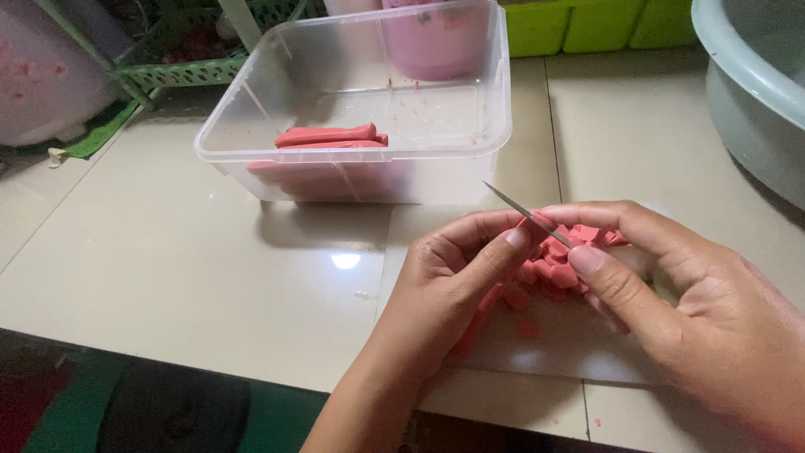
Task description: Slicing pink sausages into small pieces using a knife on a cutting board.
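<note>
Pinching a thin blade (527, 213) between right hand (688, 302) fingers (597, 262).

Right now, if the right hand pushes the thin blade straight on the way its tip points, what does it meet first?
The thin blade in the right hand points up and left, toward the near wall of the clear plastic box. That wall would probably come first; the tiled floor between looks free, though depth is unclear.

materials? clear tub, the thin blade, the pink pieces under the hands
Clear tub: looks like thin translucent plastic, glossy; the pink sticks inside show through its wall.
Blade: likely metal, grey, narrow, with a slight sheen.
Pink pieces: matte, soft-looking, maybe clay or dough; cannot tell which.
Floor tiles: probably glazed ceramic, with a lamp reflected.
</note>
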